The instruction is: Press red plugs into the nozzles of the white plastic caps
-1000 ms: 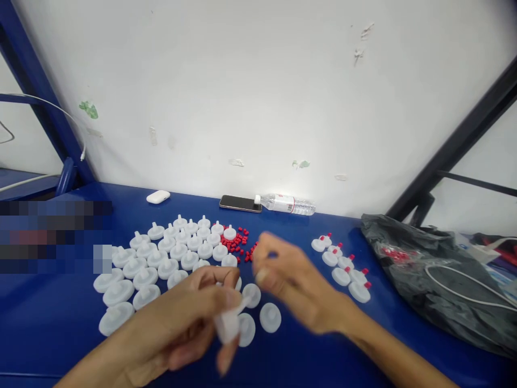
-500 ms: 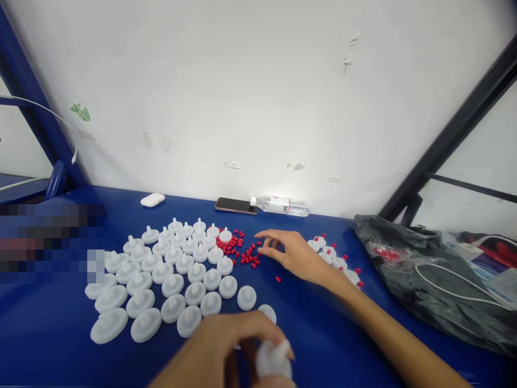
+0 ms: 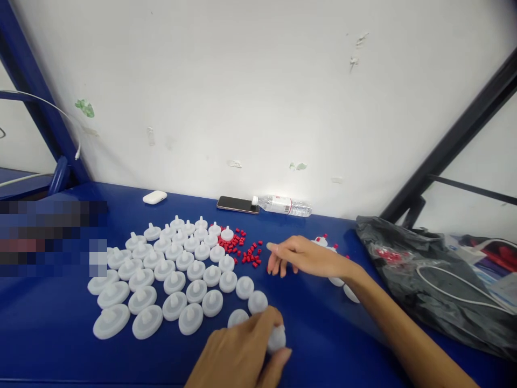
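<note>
At the bottom centre, my left hand (image 3: 246, 350) pinches a white plastic disc filter (image 3: 277, 339) between thumb and fingers. Many like it, white discs with a short nozzle on top (image 3: 174, 281), stand in a wide group on the left and middle of the blue table. My right hand (image 3: 302, 256) hovers palm down beside a loose pile of small red caps (image 3: 250, 256). Its thumb is apart from the bent fingers. A bit of red shows at one fingertip, probably a single cap; whether it is touched I cannot tell.
Behind my right hand are white discs with red caps (image 3: 351, 292), partly hidden. A phone (image 3: 237, 205), a water bottle (image 3: 283, 205) and a white case (image 3: 154, 197) lie along the wall. A dark plastic bag (image 3: 404, 285) covers the table's right side.
My right hand has drawn slightly right and down from the red pile, toward the lone cap. My left hand has moved up and turned with its white disc, uncovering another disc beside it.
</note>
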The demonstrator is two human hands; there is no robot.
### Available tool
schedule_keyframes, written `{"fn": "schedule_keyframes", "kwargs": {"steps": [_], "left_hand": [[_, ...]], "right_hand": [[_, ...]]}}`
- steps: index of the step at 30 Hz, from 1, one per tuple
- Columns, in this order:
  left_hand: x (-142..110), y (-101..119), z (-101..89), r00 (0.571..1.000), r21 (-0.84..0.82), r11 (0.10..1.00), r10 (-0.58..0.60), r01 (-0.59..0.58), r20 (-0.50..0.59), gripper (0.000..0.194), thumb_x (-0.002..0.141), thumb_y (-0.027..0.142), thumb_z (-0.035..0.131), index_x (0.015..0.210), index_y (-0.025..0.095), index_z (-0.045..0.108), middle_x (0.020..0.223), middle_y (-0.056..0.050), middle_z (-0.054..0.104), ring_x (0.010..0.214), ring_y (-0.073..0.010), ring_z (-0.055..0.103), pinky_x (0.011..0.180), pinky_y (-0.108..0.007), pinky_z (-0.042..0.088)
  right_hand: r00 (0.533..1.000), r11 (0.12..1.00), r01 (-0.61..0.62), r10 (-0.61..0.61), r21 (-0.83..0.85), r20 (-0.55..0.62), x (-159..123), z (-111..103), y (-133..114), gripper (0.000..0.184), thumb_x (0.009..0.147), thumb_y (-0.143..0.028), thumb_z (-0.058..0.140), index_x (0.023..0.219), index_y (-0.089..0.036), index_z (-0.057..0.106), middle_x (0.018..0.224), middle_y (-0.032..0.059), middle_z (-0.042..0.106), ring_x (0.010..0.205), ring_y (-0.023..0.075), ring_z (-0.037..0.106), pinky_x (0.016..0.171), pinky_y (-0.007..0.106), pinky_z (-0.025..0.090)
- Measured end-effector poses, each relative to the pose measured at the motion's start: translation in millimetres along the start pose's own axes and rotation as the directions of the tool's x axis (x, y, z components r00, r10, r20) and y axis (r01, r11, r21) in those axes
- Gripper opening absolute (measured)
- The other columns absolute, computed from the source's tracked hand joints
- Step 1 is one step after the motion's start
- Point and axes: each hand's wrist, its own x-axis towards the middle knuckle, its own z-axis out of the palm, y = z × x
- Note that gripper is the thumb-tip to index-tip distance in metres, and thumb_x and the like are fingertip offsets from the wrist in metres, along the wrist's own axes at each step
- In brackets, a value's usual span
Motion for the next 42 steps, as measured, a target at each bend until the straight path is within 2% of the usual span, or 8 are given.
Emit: {"fn": "schedule_keyframes", "kwargs": {"steps": [4,9,18,22,25,30,33,42], "left_hand": [[1.5,-7.2,-4.7,0.991,0.058,0.997,-0.051,0.059,-0.120,0.026,0.101,0.025,0.048,0.121,0.026,0.065,0.123,-0.005,0.077,0.095,-0.0256,0.078,0.085,-0.038,0.063],[4.9,-19.0,5.6,0.974,0.136,0.991,0.025,0.006,-0.226,0.027,0.102,0.027,0.047,0.121,0.032,0.066,0.132,0.000,0.070,0.089,-0.0226,0.079,0.073,-0.036,0.065],[4.6,-22.7,12.0,0.882,0.208,0.970,0.205,-0.125,-0.424,0.036,0.104,0.027,0.046,0.138,0.032,0.054,0.135,-0.003,0.069,0.078,-0.0160,0.078,0.059,-0.026,0.064],[4.0,-18.6,6.3,0.817,0.188,0.960,0.274,-0.206,-0.508,0.029,0.103,0.022,0.048,0.130,0.028,0.057,0.123,-0.004,0.069,0.066,-0.0110,0.073,0.056,-0.023,0.060],[1.9,-17.8,-1.8,0.780,0.251,0.944,0.319,-0.213,-0.538,0.029,0.103,0.023,0.048,0.131,0.027,0.057,0.117,-0.004,0.069,0.058,-0.0091,0.070,0.051,-0.023,0.058],[-2.7,-19.3,-19.1,0.829,0.374,0.926,0.248,-0.052,-0.501,0.052,0.098,0.052,0.058,0.141,0.022,0.054,0.121,-0.009,0.073,0.084,-0.0233,0.079,0.049,-0.029,0.060],[-3.6,-19.7,-23.5,0.866,0.314,0.947,0.207,-0.061,-0.455,0.027,0.098,0.045,0.061,0.118,0.029,0.067,0.099,0.001,0.077,0.074,-0.0204,0.078,0.051,-0.028,0.059],[0.8,-26.9,-23.4,0.768,0.269,0.953,0.277,-0.141,-0.577,0.029,0.094,0.030,0.066,0.123,0.030,0.061,0.101,0.005,0.076,0.057,-0.0126,0.066,0.057,-0.026,0.055]], "right_hand": [[0.964,0.994,-0.008,-0.021,-0.110,-0.267,-2.5,-17.0,2.0,0.056,0.105,-0.057,0.043,0.086,-0.015,0.076,0.088,0.0084,0.080,0.073,0.0167,0.073,0.064,0.025,0.050],[0.798,0.897,-0.305,0.058,-0.320,-0.600,-27.3,-57.5,5.6,0.041,0.100,-0.051,0.051,0.086,-0.021,0.075,0.072,0.0021,0.077,0.056,0.0167,0.067,0.058,0.027,0.048],[0.848,0.786,-0.518,0.418,-0.337,-0.327,-53.4,-80.4,29.1,0.013,0.082,-0.031,0.071,0.084,-0.019,0.076,0.074,0.0047,0.078,0.056,0.0191,0.069,0.058,0.030,0.051],[0.896,0.854,-0.421,0.339,-0.307,-0.287,-49.6,-74.2,19.6,0.010,0.081,-0.028,0.071,0.079,-0.020,0.075,0.076,0.0037,0.078,0.060,0.0172,0.068,0.056,0.026,0.048],[0.959,0.971,-0.169,0.123,-0.168,-0.255,-43.1,-58.9,1.2,0.016,0.084,-0.037,0.075,0.086,-0.021,0.075,0.077,0.0026,0.076,0.066,0.0161,0.067,0.057,0.024,0.049],[0.978,0.986,0.158,-0.150,0.047,-0.145,-27.0,-6.8,-26.7,0.021,0.080,-0.039,0.084,0.086,-0.020,0.077,0.075,0.0002,0.074,0.063,0.0127,0.063,0.057,0.022,0.047],[0.969,0.967,0.237,-0.229,0.090,-0.095,-21.7,20.9,-34.3,0.022,0.083,-0.040,0.083,0.089,-0.020,0.075,0.076,-0.0018,0.071,0.064,0.0109,0.061,0.057,0.021,0.043],[0.937,0.902,0.330,-0.350,-0.279,-0.023,-17.4,47.8,-34.1,0.039,0.108,-0.039,0.045,0.074,-0.021,0.047,0.064,-0.0060,0.045,0.057,0.0095,0.039,0.061,0.025,0.032]]}}
